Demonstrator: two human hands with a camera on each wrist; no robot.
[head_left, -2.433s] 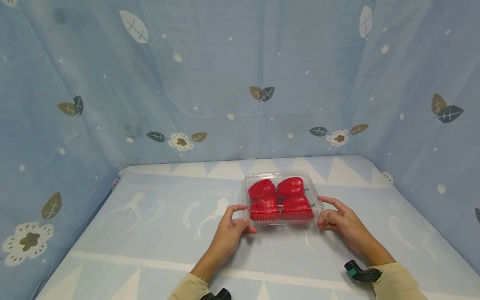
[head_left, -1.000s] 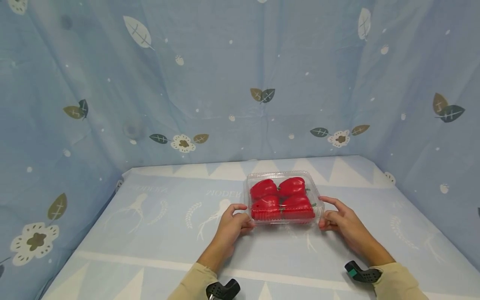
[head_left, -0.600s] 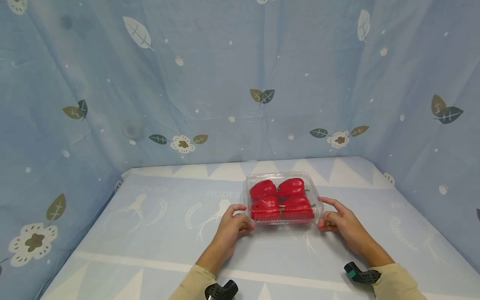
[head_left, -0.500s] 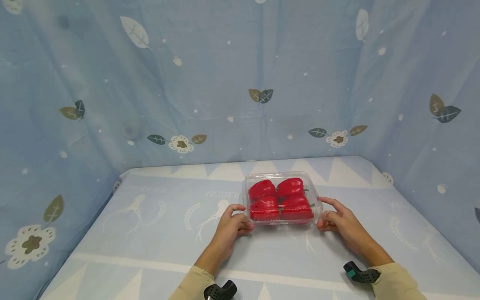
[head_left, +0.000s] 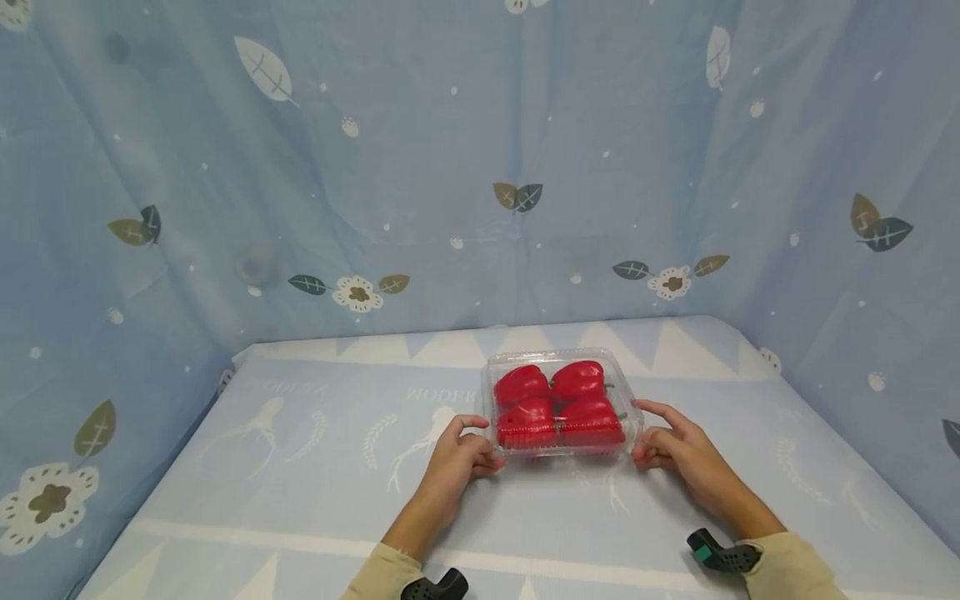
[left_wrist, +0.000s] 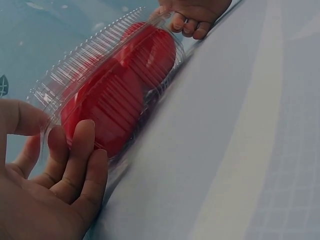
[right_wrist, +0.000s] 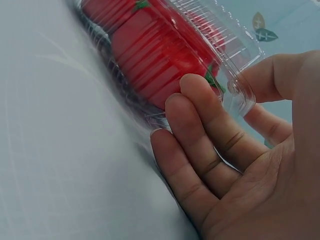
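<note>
A clear plastic clamshell container (head_left: 547,358) packed with several red bell peppers (head_left: 579,379) sits low at the tabletop in the head view. My left hand (head_left: 453,467) holds its near left corner, and my right hand (head_left: 686,454) grips the near right corner. The left wrist view shows the left hand (left_wrist: 55,185) with a fingertip at the rim and other fingers against the side. In the right wrist view, thumb and fingers of the right hand (right_wrist: 240,170) bracket the container's corner, beside a pepper (right_wrist: 155,60) with a green stem. The lid looks closed.
A pale blue patterned cloth covers the table (head_left: 315,483). Behind and at both sides hangs a blue curtain (head_left: 420,167) printed with leaves and flowers. A dark strap (head_left: 723,552) is on the right wrist, and another strap (head_left: 435,586) on the left.
The left fingers have drawn in closer beside the container's corner since the earliest frame. The head view has shifted slightly; the container and right hand otherwise stay put.
</note>
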